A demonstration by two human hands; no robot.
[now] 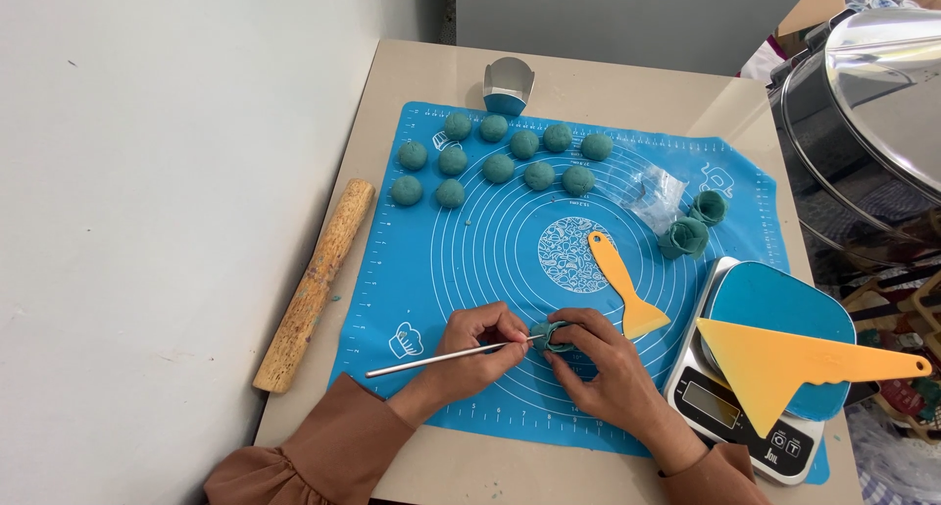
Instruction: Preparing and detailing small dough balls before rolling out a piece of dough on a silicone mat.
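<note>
My left hand (472, 346) pinches a thin metal stick (431, 360) that lies nearly flat, its tip touching a small teal dough piece (551, 335) folded like a flower. My right hand (606, 363) cups and holds that dough piece on the blue silicone mat (490, 240). Two finished teal dough flowers (694, 225) sit on the mat's right side. Several round teal dough balls (500, 157) lie in rows at the mat's far left. An orange plastic scraper (621, 281) rests just beyond my right hand.
A wooden rolling pin (316, 283) lies left of the mat. A kitchen scale (761, 368) at the right carries a large orange scraper (799, 358). Clear plastic wrap (654, 195), a small metal cutter (508, 83) and a steel pot with glass lid (867, 123) stand farther back.
</note>
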